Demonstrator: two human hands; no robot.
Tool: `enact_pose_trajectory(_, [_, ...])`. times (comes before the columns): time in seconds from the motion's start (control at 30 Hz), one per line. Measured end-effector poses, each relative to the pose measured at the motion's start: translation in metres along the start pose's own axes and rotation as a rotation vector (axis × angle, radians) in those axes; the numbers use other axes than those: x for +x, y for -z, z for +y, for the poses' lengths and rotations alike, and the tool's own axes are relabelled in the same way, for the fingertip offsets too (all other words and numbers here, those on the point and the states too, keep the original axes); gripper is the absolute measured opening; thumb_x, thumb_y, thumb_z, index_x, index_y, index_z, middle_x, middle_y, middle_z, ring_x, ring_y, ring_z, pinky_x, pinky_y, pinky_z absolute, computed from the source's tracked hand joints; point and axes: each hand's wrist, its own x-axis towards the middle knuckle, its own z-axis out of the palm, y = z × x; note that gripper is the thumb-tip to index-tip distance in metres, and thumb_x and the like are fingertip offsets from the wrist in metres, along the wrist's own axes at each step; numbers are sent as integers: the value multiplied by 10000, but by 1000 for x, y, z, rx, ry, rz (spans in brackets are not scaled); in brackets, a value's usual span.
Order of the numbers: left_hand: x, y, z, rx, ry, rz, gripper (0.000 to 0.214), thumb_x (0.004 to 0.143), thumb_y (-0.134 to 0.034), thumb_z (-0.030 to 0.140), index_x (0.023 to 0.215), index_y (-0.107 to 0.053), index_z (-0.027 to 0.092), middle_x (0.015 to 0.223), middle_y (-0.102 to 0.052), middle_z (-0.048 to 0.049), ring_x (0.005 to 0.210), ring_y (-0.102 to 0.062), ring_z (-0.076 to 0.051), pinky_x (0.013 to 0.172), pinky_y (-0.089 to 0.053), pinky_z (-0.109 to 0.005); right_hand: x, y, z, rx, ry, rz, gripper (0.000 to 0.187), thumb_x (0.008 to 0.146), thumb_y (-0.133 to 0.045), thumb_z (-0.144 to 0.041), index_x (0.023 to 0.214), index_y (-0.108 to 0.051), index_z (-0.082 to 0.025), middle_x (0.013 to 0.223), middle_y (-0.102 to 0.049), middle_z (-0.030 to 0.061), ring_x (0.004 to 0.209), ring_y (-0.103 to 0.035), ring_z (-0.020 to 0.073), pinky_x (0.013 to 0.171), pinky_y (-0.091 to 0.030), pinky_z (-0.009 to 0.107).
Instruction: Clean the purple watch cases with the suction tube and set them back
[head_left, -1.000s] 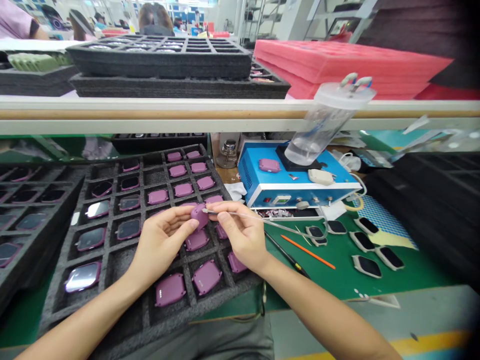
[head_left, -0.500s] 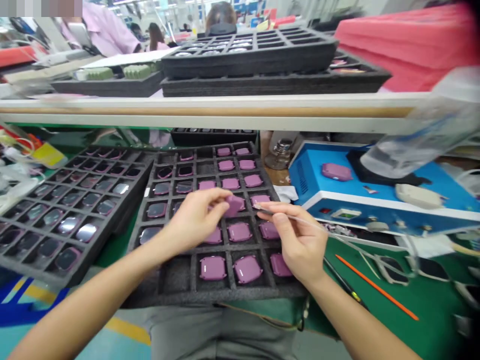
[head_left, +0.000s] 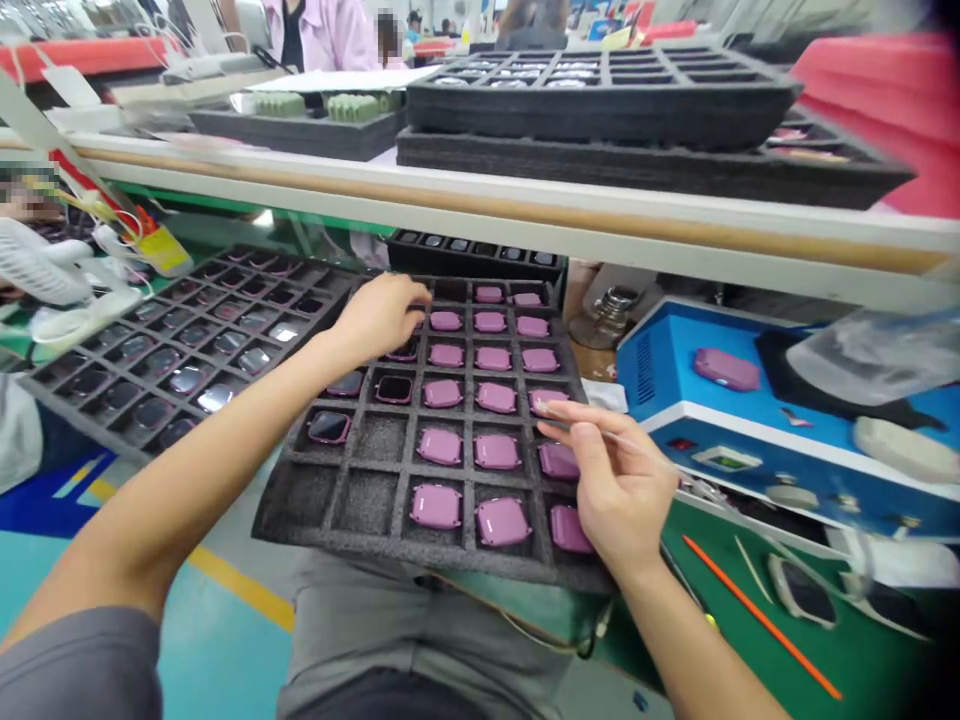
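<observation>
Pink watch cases (head_left: 442, 446) sit in foam tray cells, most of them filled. R hand (head_left: 619, 490): fingers (head_left: 577, 440) closed on a thin clear pick (head_left: 611, 432), just above the right column. L hand (head_left: 379, 320): fingers (head_left: 411, 296) curled over the top-left cells, grip unclear. Done so far: pink backs up on most; left: dark glass-up units (head_left: 394, 389), few cells bare.

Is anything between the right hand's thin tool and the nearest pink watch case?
Nothing visible: the tip of the thin pointed tool held in the right hand lies right at the pink watch case, with no object between them.
</observation>
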Motion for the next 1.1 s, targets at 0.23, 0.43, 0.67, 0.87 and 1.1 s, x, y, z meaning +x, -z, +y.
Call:
enact_pose_trajectory(0.23, [-94, 8, 10, 185, -66, -275, 321, 929, -518, 336, 1110, -761, 232, 1087, -757, -86, 1028, -711, -219, 975, -533, -315, 1, -2, -5, -3, 2, 16, 143, 991, -630, -244, 1048, -740, -172, 1037, -733, 90, 973, -740, 204, 836, -669, 340])
enact_pose_trajectory(0.43, [-77, 9, 4, 267, -120, -310, 356, 928, -469, 264, 1149, -743, 213, 1116, -752, -96, 1044, -716, -227, 974, -544, -321, 2, -2, -6, -14, 8, 24, 152, 995, -626, -282, 1019, -719, -164, 978, -738, 82, 913, -746, 199, 829, -666, 341])
enact_pose_trajectory(0.67, [-61, -1, 42, -451, 49, -10, 374, 896, -591, 337, 1183, -724, 138, 1141, -747, -103, 1031, -721, -215, 977, -570, -334, 4, -1, -3, 1, 17, 37, 167, 1024, -574, -268, 1015, -709, -168, 984, -725, 77, 904, -745, 187, 839, -659, 319])
enact_pose_trajectory(0.87, [-46, -34, 98, -1081, 148, -201, 440, 833, -682, 270, 1230, -686, 80, 1205, -725, -131, 1025, -721, -187, 941, -597, -302, 8, -1, -1, 0, 42, 73, 156, 1020, -577, -277, 1034, -703, -185, 1037, -717, 81, 1007, -723, 214, 903, -648, 385])
enact_pose_trajectory(1.1, [-55, -52, 100, -1288, 171, -186, 352, 811, -744, 244, 1130, -718, 99, 1143, -747, -90, 1002, -717, -138, 971, -579, -230, 9, 0, 0, -51, 10, 59, 164, 1017, -588, -263, 1072, -722, -186, 1074, -734, 82, 1035, -723, 220, 921, -643, 399])
